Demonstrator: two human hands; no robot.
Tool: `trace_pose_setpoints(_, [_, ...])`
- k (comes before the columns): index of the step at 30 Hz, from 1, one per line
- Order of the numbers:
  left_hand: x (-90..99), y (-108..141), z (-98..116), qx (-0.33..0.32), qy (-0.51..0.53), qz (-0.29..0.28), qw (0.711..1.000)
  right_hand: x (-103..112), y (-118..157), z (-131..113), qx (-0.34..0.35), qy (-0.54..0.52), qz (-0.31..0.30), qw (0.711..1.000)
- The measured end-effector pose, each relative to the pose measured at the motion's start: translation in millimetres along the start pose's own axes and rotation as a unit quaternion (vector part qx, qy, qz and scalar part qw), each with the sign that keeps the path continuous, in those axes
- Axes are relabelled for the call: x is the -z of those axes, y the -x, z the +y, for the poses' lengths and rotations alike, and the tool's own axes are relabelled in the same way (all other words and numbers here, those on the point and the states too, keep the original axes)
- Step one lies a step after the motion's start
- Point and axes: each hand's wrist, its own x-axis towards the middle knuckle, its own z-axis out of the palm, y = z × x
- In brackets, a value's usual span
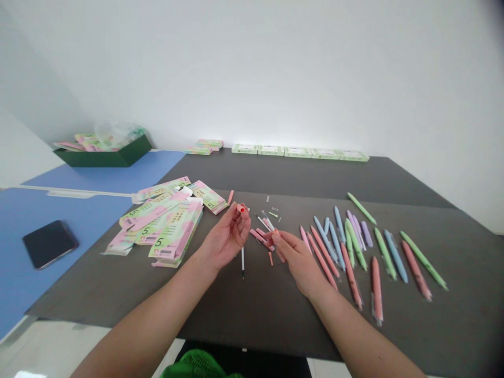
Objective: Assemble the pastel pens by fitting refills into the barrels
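My left hand [227, 236] is raised over the dark table with its fingers closed round a pink pen barrel [241, 209], whose open end points toward me. To the right, my right hand [295, 257] pinches a small part at its fingertips, too small to make out. Between the hands lie pink pen pieces [259, 236], thin refills and small clear bits. A white refill with a dark tip [243, 262] lies just below my left hand. Pink, blue, green and purple pens [323, 258] are spread on the table beside my right hand.
Pink and green packets [173, 231] are piled at the left. A phone [50, 244] lies on the blue surface, with a dark green box [106, 157] of packets behind. Flat boxes [298, 152] line the wall. A dark table edge [220, 342] is near my body.
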Motion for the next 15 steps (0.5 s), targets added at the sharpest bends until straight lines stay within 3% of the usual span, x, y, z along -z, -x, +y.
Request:
trace_pose_setpoints(7, [-2.1, 1.0, -1.3, -0.011, -0.028, 0.012, 0.999, 0.7, -0.6, 1.4, 0.000, 0.003, 0.000, 1.000])
trace_pose_setpoints(15, [9.2, -9.8, -5.3, -0.154, -0.165, 0.049, 0.973, -0.3, -1.2, 0.4, 0.010, 0.045, 0.011, 0.999])
